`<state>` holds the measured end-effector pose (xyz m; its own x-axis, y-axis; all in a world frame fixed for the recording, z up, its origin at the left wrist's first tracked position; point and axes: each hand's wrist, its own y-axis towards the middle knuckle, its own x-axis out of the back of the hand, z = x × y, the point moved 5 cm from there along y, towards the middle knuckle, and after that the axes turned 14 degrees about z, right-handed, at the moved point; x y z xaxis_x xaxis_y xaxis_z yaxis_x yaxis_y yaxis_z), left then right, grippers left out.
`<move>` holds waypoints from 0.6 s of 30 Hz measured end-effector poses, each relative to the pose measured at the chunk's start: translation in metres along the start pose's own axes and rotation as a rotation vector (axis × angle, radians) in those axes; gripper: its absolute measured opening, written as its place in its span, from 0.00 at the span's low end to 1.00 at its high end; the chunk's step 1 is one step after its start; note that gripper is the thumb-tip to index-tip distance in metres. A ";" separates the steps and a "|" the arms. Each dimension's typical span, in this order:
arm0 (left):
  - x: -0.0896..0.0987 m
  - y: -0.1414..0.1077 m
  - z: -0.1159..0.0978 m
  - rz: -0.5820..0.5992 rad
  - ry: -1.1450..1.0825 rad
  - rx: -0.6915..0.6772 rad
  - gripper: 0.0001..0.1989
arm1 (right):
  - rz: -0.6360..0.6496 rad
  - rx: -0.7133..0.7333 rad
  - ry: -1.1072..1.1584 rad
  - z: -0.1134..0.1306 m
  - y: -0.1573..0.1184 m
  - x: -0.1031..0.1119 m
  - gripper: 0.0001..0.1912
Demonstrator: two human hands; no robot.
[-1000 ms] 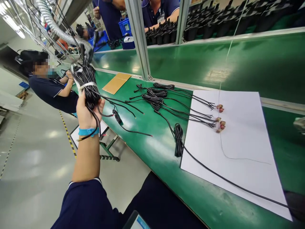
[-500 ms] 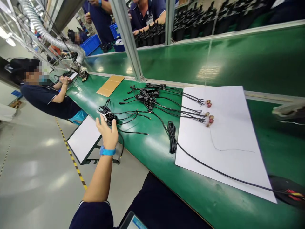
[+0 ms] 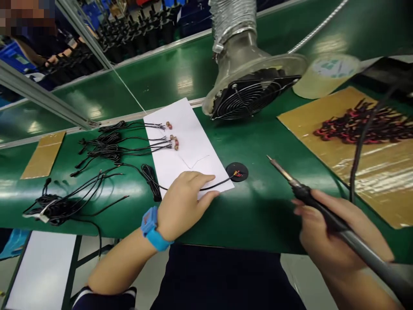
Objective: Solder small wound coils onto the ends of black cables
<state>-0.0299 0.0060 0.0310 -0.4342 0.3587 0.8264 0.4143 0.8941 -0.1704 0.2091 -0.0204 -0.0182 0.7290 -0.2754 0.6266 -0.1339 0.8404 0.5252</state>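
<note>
My left hand [image 3: 185, 202], wearing a blue watch, hovers over the lower edge of a white sheet [image 3: 196, 129], its thumb and fingers apart around a black cable [image 3: 217, 185]. That cable ends at a round black disc [image 3: 237, 172] with red and yellow wire ends on it. On the right, my right hand [image 3: 335, 232] is wrapped round a soldering iron [image 3: 318, 204], its tip pointing up and left. Small copper-coloured parts [image 3: 174, 142] lie on the sheet by the stripped ends of several black cables [image 3: 106, 144].
A fume extractor [image 3: 248, 94] hangs behind the disc. Red and black parts [image 3: 361, 122] lie on cardboard [image 3: 380, 189] at the right, near a yellowish tub [image 3: 322, 79]. A tied cable bundle [image 3: 53, 206] is at the left. A person [image 3: 48, 43] sits across the bench.
The view has swung right. My left hand has moved from the tied cable bundle to the cable over the sheet. My right hand with the soldering iron has come into view.
</note>
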 end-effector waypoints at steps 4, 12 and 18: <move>-0.005 0.030 -0.009 -0.048 -0.003 -0.002 0.10 | 0.086 0.150 0.043 0.022 0.024 -0.001 0.31; 0.005 0.046 0.032 -0.189 0.179 0.153 0.11 | 0.169 0.129 0.195 0.021 0.039 -0.013 0.32; 0.000 0.043 0.010 -0.218 -0.067 -0.036 0.07 | 0.252 0.058 0.131 0.021 0.055 -0.027 0.16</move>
<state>-0.0204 0.0473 0.0186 -0.5683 0.1763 0.8037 0.3325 0.9427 0.0283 0.1681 0.0231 0.0063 0.7481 0.0042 0.6636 -0.3569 0.8457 0.3969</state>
